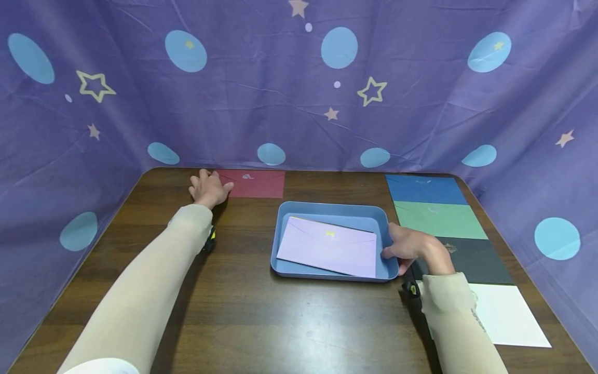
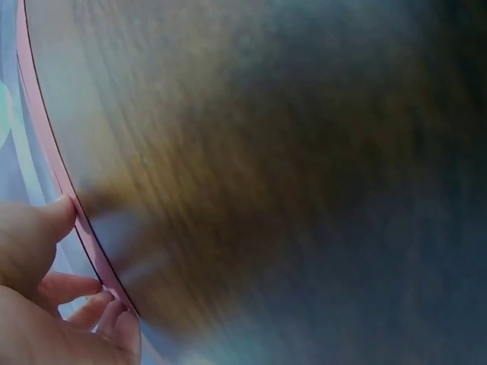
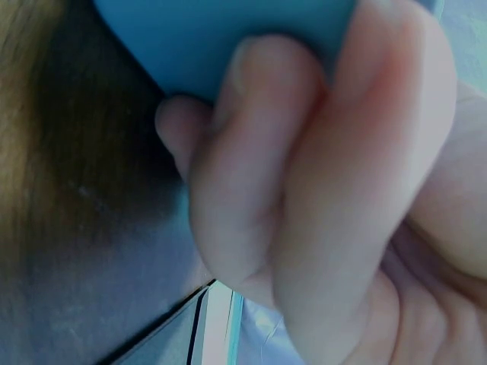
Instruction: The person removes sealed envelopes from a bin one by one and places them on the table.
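Note:
A red envelope [image 1: 257,184] lies flat at the back of the table. My left hand [image 1: 209,188] rests at its left end, fingers spread and thumb on the paper. In the left wrist view, the thumb and fingertips touch the pinkish edge of the envelope [image 2: 57,156]. A shallow blue tray [image 1: 327,209] stands mid-table with a lavender envelope [image 1: 327,249] slanted inside; a thin yellow edge shows behind it. My right hand [image 1: 413,248] grips the tray's right rim, thumb inside. In the right wrist view, curled fingers [image 3: 259,152] press against the blue tray wall [image 3: 167,46].
Down the right side lie a blue envelope [image 1: 425,189], a green envelope [image 1: 441,219], a dark grey envelope [image 1: 481,259] and a white envelope [image 1: 511,317]; my right forearm partly covers the last two. A purple patterned curtain [image 1: 289,78] encloses the brown table [image 1: 261,327].

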`<state>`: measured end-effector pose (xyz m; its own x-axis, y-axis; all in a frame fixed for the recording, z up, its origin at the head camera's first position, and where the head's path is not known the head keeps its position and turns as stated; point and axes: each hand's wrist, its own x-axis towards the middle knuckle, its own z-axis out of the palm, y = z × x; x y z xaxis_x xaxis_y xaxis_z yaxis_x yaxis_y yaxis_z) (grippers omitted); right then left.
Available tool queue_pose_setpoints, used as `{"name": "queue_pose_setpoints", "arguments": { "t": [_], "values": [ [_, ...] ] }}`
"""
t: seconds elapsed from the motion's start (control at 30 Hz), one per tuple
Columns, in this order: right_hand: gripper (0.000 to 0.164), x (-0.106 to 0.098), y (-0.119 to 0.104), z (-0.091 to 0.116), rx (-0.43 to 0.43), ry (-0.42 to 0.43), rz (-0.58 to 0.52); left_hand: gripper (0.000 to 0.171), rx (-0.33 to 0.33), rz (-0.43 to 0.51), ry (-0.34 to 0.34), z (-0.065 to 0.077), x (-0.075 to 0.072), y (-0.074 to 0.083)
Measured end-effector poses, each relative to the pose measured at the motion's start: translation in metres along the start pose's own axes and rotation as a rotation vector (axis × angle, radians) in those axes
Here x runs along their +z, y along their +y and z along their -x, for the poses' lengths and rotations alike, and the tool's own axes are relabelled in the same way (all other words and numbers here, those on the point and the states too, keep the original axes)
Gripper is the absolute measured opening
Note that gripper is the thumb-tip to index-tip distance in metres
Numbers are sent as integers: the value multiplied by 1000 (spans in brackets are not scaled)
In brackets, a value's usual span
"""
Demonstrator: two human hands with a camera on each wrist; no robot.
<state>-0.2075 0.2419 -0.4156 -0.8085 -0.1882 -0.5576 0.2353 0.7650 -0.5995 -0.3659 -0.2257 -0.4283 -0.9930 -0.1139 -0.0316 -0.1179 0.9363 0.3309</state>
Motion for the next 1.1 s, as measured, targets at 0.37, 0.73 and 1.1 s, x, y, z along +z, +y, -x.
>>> {"name": "queue_pose_setpoints", "arguments": {
  "t": [0.37,0.73,1.1],
  "values": [
    [53,1,0,0,-3,4,4,67,11,6,37,-4,3,-4],
    [56,-1,3,1,9,17,27,29,289,187,277,2,-6,36],
    [54,0,2,-1,-4,13,23,19,762,212,69,65,-3,103]
  ]
}}
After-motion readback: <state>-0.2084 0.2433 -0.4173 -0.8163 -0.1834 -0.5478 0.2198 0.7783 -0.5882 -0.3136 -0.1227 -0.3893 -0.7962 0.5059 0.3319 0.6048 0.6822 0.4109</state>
